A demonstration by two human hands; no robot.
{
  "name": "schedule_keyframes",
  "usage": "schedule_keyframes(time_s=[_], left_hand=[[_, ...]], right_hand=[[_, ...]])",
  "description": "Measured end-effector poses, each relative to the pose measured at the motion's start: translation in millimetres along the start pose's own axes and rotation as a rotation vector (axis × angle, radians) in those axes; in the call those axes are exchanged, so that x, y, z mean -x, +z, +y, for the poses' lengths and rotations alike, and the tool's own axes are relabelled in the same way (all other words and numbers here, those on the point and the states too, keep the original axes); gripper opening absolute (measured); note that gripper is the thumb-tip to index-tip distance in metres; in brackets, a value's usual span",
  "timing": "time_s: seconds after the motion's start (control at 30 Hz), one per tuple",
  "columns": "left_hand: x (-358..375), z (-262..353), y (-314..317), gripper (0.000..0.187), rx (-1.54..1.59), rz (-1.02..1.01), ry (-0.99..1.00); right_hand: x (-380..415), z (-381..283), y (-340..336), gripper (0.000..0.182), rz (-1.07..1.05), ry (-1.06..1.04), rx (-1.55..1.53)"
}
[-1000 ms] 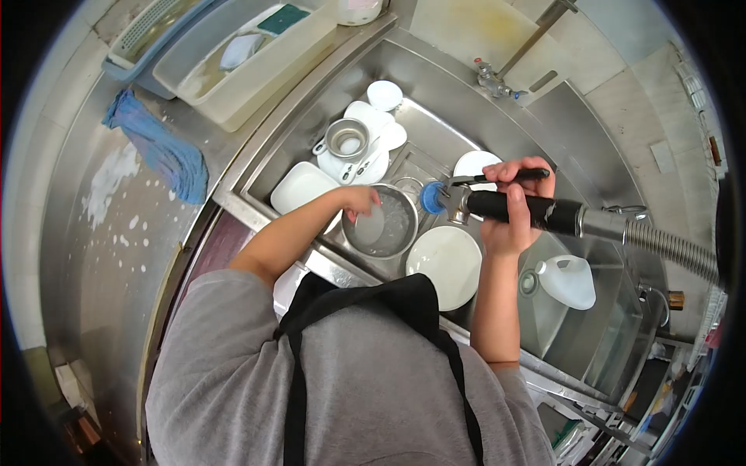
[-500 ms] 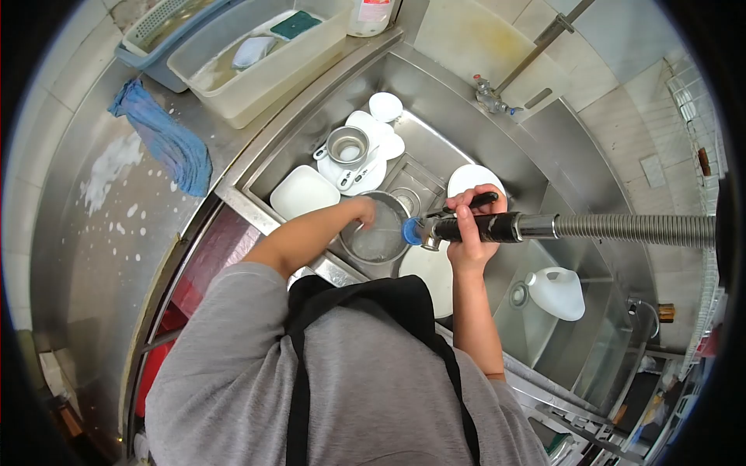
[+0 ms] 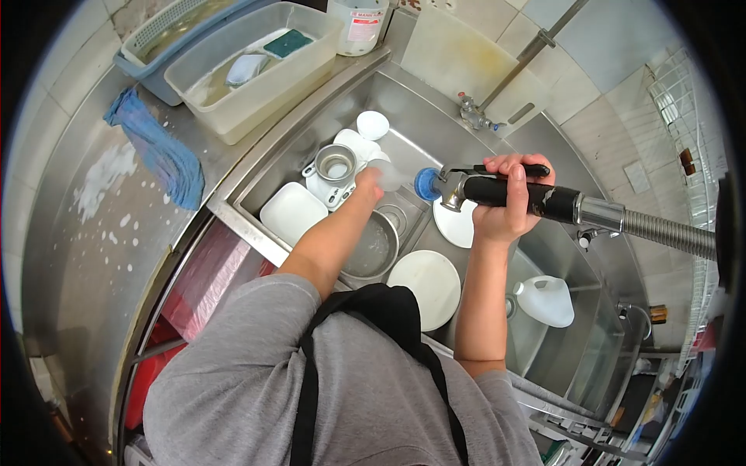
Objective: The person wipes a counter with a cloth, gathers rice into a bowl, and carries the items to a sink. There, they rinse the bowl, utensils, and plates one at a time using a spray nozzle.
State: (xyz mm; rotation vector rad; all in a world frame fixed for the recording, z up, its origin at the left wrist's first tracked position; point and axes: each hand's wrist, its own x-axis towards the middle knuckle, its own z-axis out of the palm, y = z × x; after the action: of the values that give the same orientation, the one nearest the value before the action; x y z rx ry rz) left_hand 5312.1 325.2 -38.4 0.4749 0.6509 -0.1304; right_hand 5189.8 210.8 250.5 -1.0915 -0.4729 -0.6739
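Note:
My right hand (image 3: 509, 200) is wrapped round the black grip of a spray nozzle (image 3: 536, 197), its blue head pointing left over the sink. My left hand (image 3: 368, 186) is closed at the edge of a small pale round dish (image 3: 395, 175); motion blur hides its exact kind. Below that hand sits a round metal pan (image 3: 373, 247). Beside it lie white dishes (image 3: 359, 144), a metal cup (image 3: 336, 164) and a square white dish (image 3: 294, 213). Right of the pan are a white plate (image 3: 425, 289) and another white plate (image 3: 454, 224), the latter partly behind the nozzle.
A tub (image 3: 256, 78) with a sponge and green scouring pad stands at the upper left, near a blue cloth (image 3: 159, 151) on the soapy counter (image 3: 85, 241). A white jug (image 3: 545, 301) lies in the right basin. The nozzle's metal hose (image 3: 668, 234) runs right.
My left hand has come up out of the metal pan and now holds the pale round dish. My right hand has moved the spray nozzle up and to the right.

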Motion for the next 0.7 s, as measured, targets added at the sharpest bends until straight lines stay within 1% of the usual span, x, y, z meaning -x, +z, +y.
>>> schedule_keyframes(time_s=[0.07, 0.17, 0.2, 0.3, 0.37, 0.4, 0.47, 0.5, 0.57, 0.6, 0.67, 0.7], left_hand=[[-9.0, 0.4, -4.8, 0.032, 0.170, 0.069, -0.005], [18.4, 21.2, 7.1, 0.031, 0.185, 0.121, -0.018], [15.4, 20.8, 3.5, 0.031, 0.188, 0.125, -0.016], [14.7, 23.5, -1.4, 0.033, 0.144, 0.079, 0.003], [17.3, 25.0, -4.0, 0.033, 0.222, 0.041, -0.064], [10.8, 23.6, -8.8, 0.033, 0.222, 0.041, -0.063], [-3.6, 18.7, -18.3, 0.036, 0.222, 0.101, 0.007], [8.8, 20.8, -11.7, 0.036, 0.222, 0.100, 0.006], [32.6, 21.3, -1.6, 0.033, -0.010, 0.284, 0.168], [27.5, 20.2, -5.9, 0.033, -0.011, 0.283, 0.166], [20.3, 22.6, -11.1, 0.022, 0.065, 0.165, 0.016], [20.2, 24.0, -6.9, 0.022, 0.065, 0.164, 0.017]], right_hand=[[1.7, 2.5, -1.1, 0.018, -0.017, -0.005, 0.020], [5.0, 7.1, -1.3, 0.018, -0.009, 0.010, 0.012], [6.3, 8.6, -1.0, 0.019, 0.004, 0.020, 0.008], [5.4, 13.7, 1.2, 0.018, 0.009, -0.014, 0.022], [4.9, 15.1, 2.6, 0.018, 0.016, -0.016, 0.019], [4.7, 15.7, 3.3, 0.018, 0.023, -0.020, 0.017], [5.2, 15.4, 3.6, 0.018, 0.017, -0.019, 0.011], [5.2, 15.4, 3.7, 0.018, 0.013, -0.018, 0.005], [4.5, 16.0, 4.8, 0.018, 0.023, -0.018, 0.011], [4.7, 15.8, 5.4, 0.019, 0.035, -0.017, 0.017], [4.9, 15.3, 6.3, 0.019, 0.037, -0.014, 0.028], [4.7, 15.2, 7.1, 0.019, 0.037, -0.009, 0.036]])
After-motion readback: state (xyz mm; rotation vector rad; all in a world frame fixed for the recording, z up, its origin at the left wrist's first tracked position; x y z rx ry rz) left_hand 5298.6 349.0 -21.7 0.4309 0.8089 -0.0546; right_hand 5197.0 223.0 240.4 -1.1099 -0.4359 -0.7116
